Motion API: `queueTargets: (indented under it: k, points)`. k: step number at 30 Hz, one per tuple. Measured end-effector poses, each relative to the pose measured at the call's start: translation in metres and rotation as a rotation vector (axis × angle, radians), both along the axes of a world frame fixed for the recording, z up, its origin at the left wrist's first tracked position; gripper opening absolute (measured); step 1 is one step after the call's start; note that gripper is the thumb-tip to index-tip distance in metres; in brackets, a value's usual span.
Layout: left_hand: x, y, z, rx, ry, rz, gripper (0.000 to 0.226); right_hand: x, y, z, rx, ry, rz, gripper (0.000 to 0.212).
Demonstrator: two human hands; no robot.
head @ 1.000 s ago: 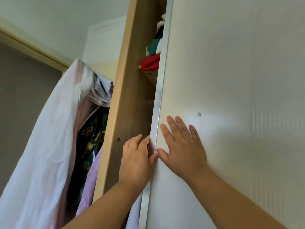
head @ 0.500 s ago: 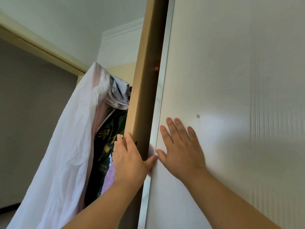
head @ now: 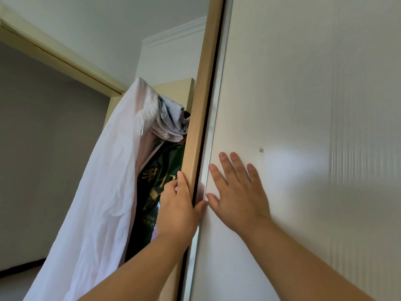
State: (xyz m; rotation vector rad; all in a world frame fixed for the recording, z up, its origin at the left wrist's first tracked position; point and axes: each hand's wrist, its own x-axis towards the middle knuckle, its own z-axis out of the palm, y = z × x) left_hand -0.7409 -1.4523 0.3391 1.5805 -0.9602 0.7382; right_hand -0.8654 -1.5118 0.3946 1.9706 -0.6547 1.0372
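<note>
A white sliding wardrobe door (head: 303, 105) with a metal edge strip (head: 217, 101) stands almost against the light wooden side panel (head: 201, 105); only a thin dark gap is left between them. My right hand (head: 238, 196) lies flat on the door face, fingers spread and pointing up, just right of the strip. My left hand (head: 175, 211) rests against the wooden panel with its fingers straight along the panel's left side, and its thumb touches the door's edge strip. The wardrobe's inside is hidden.
Left of the panel hangs a long white sheet (head: 104, 192) over a dark green bag with gold print (head: 156, 177). A crumpled grey cloth (head: 171, 122) sits on top. A cream door frame (head: 54, 55) and grey wall lie further left.
The door has slid left until the gap nearly closed, hiding the shelf of folded clothes. My left hand left the gap and moved onto the panel's outer side. My right hand stayed flat on the door.
</note>
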Motion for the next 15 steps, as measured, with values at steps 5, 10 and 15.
queueTargets:
  k: [5, 10, 15]
  points:
    - [0.010, 0.005, 0.001, 0.037, -0.057, 0.057, 0.087, 0.014, -0.002, -0.001, -0.030, -0.024, 0.016, 0.067]
    - [0.007, 0.008, 0.004, 0.072, -0.046, 0.073, 0.086, 0.015, 0.002, 0.001, 0.035, 0.028, -0.011, 0.068]
    - [0.008, 0.030, 0.021, 0.206, 0.020, -0.100, 0.098, -0.002, 0.022, 0.023, 0.312, 0.007, 0.246, 0.064]
